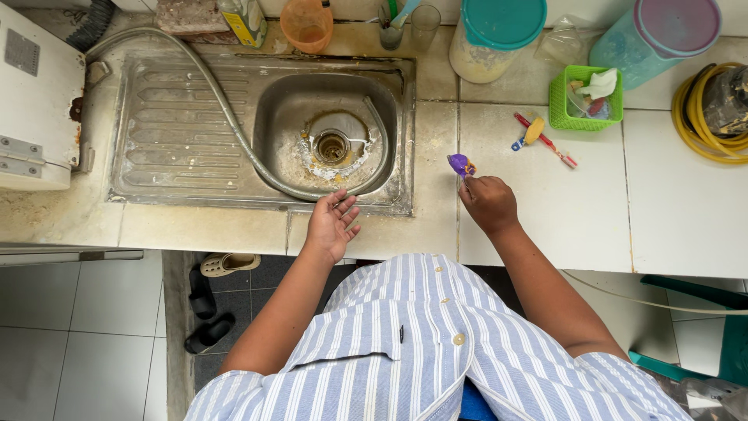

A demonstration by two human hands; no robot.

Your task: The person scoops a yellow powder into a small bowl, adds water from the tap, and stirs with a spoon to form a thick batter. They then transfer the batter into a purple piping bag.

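Seen from above, a person in a blue-and-white striped shirt stands at a tiled tabletop [545,203], the right hand [489,201] just right of centre frame with its fingers [470,187] pinched together on a small purple object with a spot of yellow [460,164], held at the tabletop's left tile beside the sink's right edge; whether the object touches the tile cannot be told. The right forearm runs down and to the right toward the lower right of the frame. The left hand [331,224], at centre frame, is empty, palm turned up, its fingers [345,204] loosely apart and slightly curled over the front rim of the steel sink [187,125], its forearm slanting to the lower left. A grey hose [226,113] curls from the upper left into the basin around the drain [333,146]. To the upper right lie a red-handled tool [543,139] and a green basket [559,105].
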